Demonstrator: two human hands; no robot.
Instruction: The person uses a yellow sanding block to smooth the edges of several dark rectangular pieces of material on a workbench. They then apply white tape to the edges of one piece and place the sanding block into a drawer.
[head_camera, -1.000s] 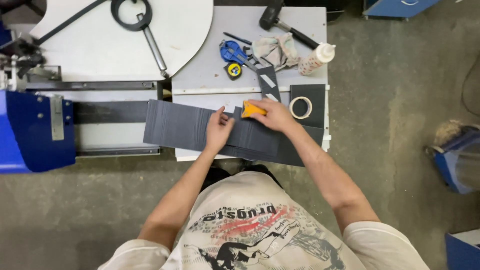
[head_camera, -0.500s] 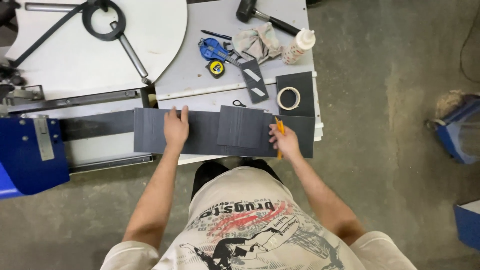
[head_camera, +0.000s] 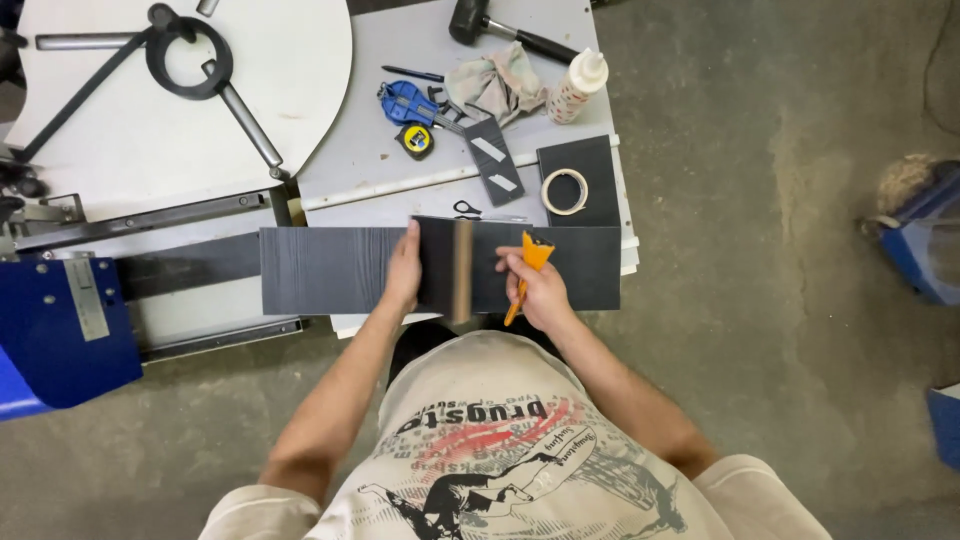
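Plainly, board: a long dark grey wood-grain board [head_camera: 330, 270] lies flat across the near edge of the grey table [head_camera: 350, 170], its left end reaching over a blue machine's rail.
Lifted piece: a shorter dark panel with a pale brown edge [head_camera: 450, 268] stands tilted up on the board near its middle, the raw edge facing the camera.
Left hand: the left hand [head_camera: 403, 272] grips the tilted panel at its left side, fingers curled over the top edge.
Right hand: the right hand [head_camera: 535, 285] is clenched around an orange-handled utility knife [head_camera: 528, 268], held just right of the panel, over the board.
Containers: a white squeeze bottle with a speckled body [head_camera: 577, 86] lies at the far right of the table; what is in it cannot be told.
Tape: a roll of pale masking tape [head_camera: 564, 191] sits on a small dark square offcut [head_camera: 598, 165], just beyond the board.
Small tools: a yellow and black tape measure [head_camera: 414, 141], a blue clamp-like tool [head_camera: 408, 103], a crumpled stained rag [head_camera: 492, 85] and a black rubber mallet [head_camera: 500, 27] lie spread over the far part of the table.
Scissors: small black-handled scissors [head_camera: 470, 211] lie just behind the panel.
Strip: a narrow dark strip with two pale tape patches [head_camera: 493, 160] lies beside the tape measure.
Round plate: a white round disc [head_camera: 150, 90] with a black ring fitting [head_camera: 188, 57] on it fills the far left.
Machine: a blue metal housing [head_camera: 60, 330] sits at the left edge.
Floor: bare grey concrete floor [head_camera: 780, 350] around the table.
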